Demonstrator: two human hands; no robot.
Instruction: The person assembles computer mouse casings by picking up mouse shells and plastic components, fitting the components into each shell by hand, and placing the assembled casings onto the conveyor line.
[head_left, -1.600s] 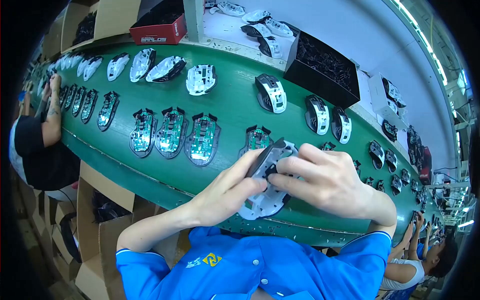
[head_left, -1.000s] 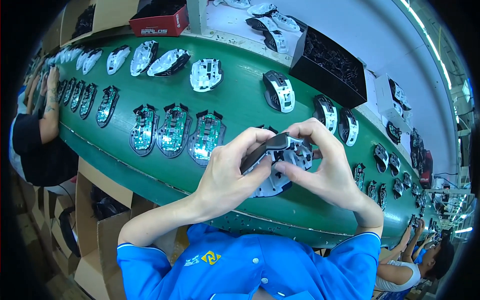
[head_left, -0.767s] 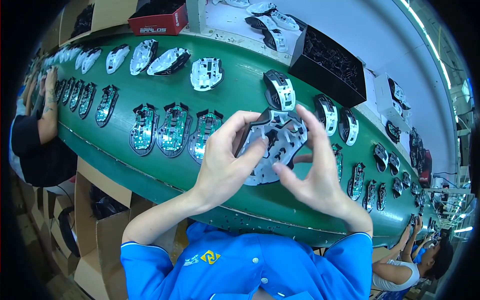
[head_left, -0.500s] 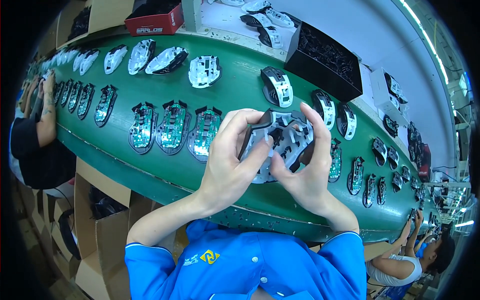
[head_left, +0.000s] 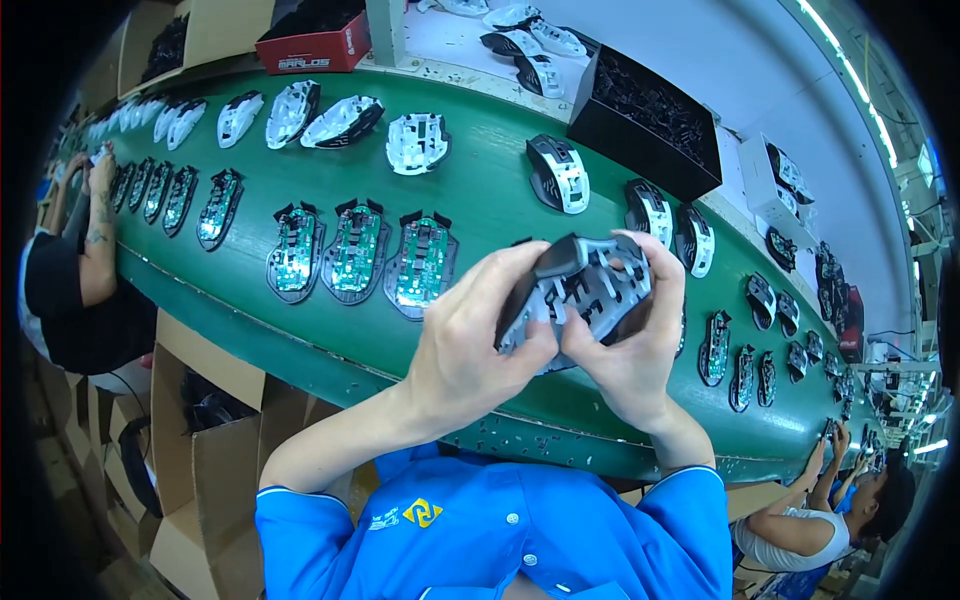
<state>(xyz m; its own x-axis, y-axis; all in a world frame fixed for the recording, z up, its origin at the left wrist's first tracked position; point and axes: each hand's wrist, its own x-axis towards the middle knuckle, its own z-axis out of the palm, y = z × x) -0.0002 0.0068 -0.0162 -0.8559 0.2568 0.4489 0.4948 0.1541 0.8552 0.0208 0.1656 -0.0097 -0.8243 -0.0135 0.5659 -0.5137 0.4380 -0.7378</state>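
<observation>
Both my hands hold one computer mouse shell (head_left: pixel 585 290), grey and black, raised above the green conveyor belt (head_left: pixel 480 190) with its ribbed inner side toward me. My left hand (head_left: pixel 480 335) grips its left edge, thumb pressed on the lower inside. My right hand (head_left: pixel 635 340) wraps the right side, thumb on the inside and fingertips over the top edge. Just left of my hands lie three mouse bases with green circuit boards (head_left: pixel 355 250) on the belt.
More mouse bases and white and black shells run along the belt in both directions. A black bin of parts (head_left: pixel 650 110) and a red box (head_left: pixel 320 45) stand at the far side. One person (head_left: pixel 75 270) works at the left, another (head_left: pixel 840 500) at the lower right. Cardboard boxes (head_left: pixel 200 470) stand below.
I lifted the mouse shell off the belt, turned its inner side toward me, and both hands now close more tightly around it, slightly higher and to the right.
</observation>
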